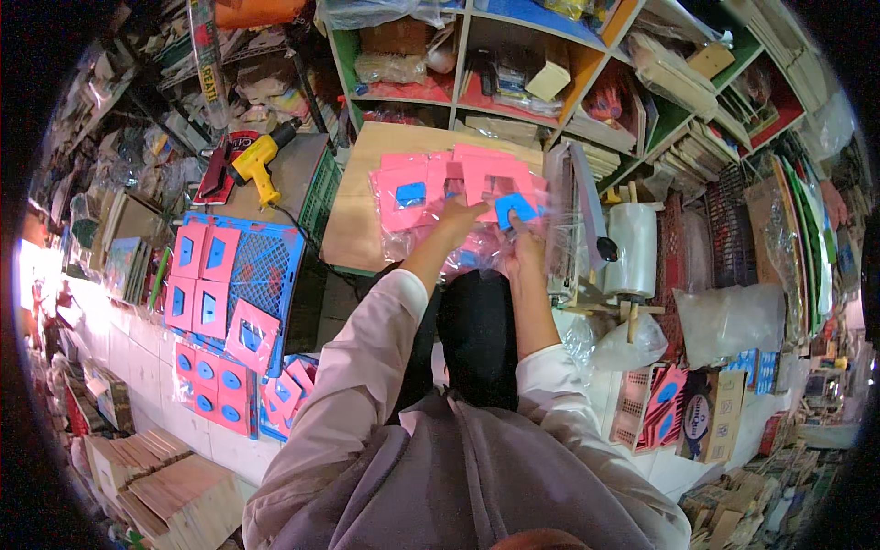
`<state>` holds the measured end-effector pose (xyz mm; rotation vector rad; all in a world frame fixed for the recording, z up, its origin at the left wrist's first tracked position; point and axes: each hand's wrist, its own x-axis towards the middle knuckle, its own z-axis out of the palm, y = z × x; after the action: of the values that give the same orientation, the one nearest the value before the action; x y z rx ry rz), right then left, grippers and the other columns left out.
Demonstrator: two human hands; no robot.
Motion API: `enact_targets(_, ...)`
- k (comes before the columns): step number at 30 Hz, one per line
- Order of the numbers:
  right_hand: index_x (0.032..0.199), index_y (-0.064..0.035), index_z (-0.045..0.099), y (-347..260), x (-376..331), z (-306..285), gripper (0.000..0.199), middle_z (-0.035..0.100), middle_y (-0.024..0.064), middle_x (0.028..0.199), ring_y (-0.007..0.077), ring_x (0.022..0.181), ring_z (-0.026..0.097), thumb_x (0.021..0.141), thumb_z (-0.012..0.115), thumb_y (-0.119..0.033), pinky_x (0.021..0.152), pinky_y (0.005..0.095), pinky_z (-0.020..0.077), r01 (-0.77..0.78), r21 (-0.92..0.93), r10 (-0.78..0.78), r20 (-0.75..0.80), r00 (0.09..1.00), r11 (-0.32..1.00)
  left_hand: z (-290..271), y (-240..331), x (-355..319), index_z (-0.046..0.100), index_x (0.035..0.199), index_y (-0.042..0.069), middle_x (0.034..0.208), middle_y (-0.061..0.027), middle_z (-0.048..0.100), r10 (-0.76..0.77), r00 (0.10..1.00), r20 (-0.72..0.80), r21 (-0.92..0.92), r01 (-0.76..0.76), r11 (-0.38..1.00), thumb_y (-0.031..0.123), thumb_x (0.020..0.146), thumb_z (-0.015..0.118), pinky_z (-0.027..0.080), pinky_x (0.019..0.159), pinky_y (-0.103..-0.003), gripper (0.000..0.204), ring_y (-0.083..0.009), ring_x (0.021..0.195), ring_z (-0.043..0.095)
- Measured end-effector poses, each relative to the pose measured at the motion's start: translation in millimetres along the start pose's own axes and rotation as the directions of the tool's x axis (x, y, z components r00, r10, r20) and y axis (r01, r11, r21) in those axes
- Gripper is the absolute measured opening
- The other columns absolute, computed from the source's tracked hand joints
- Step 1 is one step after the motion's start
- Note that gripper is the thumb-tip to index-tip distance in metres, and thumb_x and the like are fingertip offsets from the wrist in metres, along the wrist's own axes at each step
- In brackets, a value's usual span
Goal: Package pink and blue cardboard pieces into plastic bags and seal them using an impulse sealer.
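Several pink square boards (405, 163) lie overlapped on a light wooden table (353, 206), some with clear plastic wrap around them. My left hand (456, 222) is closed at the lower edge of a pink board with a cut-out window (495, 170). A blue flat piece (515, 207) is pinched between the fingers of my right hand (527, 246), just beside that board's lower right corner. Another blue piece (412, 194) rests in the pink board left of my hands. Crumpled clear plastic (477, 258) lies under both wrists, partly hidden by them.
A yellow heat gun (261, 165) stands left of the table, its cord hanging down. Wrapped pink-and-blue boards lie on a blue crate (266, 261). Right are a long grey sealer (587, 202) and a clear film roll (632, 247). Filled shelves (458, 55) rise behind.
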<state>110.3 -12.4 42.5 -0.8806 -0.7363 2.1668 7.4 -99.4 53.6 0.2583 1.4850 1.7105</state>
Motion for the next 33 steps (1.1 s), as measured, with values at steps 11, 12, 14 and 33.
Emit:
enact_targets(11, 0.087, -0.0045, 0.054, -3, 15, 3, 0.020, 0.058, 0.0044, 0.069, 0.0150, 0.056, 0.056, 0.072, 0.067, -0.001, 0.047, 0.0271, 0.0467, 0.023, -0.251, -0.002, 0.082, 0.997, 0.968, 4, -19, 10, 0.053, 0.100, 0.002, 0.100, -0.0100, 0.057, -0.169, 0.986, 0.001, -0.258, 0.164, 0.952, 0.012, 0.075, 0.069, 0.055, 0.068, -0.034, 0.031, -0.0219, 0.086, 0.060)
enact_targets(12, 0.088, -0.0040, 0.054, -4, 13, 5, 0.021, 0.059, 0.0046, 0.069, 0.0150, 0.057, 0.056, 0.072, 0.067, -0.001, 0.047, 0.0269, 0.0465, 0.031, -0.285, -0.013, 0.066, 0.998, 0.958, 4, -17, 9, 0.050, 0.102, 0.001, 0.103, -0.0108, 0.056, -0.177, 0.984, 0.023, -0.281, 0.176, 0.943, 0.011, 0.074, 0.069, 0.055, 0.068, -0.033, 0.035, -0.0224, 0.086, 0.060)
enact_targets(14, 0.089, -0.0030, 0.055, -10, 5, 8, 0.022, 0.059, 0.0048, 0.070, 0.0150, 0.057, 0.056, 0.071, 0.067, 0.000, 0.049, 0.0262, 0.0466, 0.047, -0.315, 0.005, 0.163, 0.987, 0.948, 3, -10, 10, 0.046, 0.108, 0.000, 0.109, -0.0123, 0.053, -0.188, 0.980, 0.067, -0.326, 0.200, 0.924, 0.008, 0.073, 0.069, 0.057, 0.068, -0.032, 0.043, -0.0235, 0.084, 0.061)
enact_targets(33, 0.102, -0.0072, 0.049, -64, 94, -250, 0.035, 0.058, 0.0117, 0.083, 0.0186, 0.073, 0.055, 0.076, 0.064, -0.024, 0.066, 0.0356, 0.0437, 0.004, -0.206, -0.114, -0.525, 0.844, 0.978, -22, 0, 45, 0.035, 0.121, -0.002, 0.110, -0.0148, 0.050, 0.057, 0.998, -0.024, -0.146, -0.060, 0.987, 0.005, 0.076, 0.062, 0.055, 0.070, -0.039, 0.053, -0.0258, 0.091, 0.056)
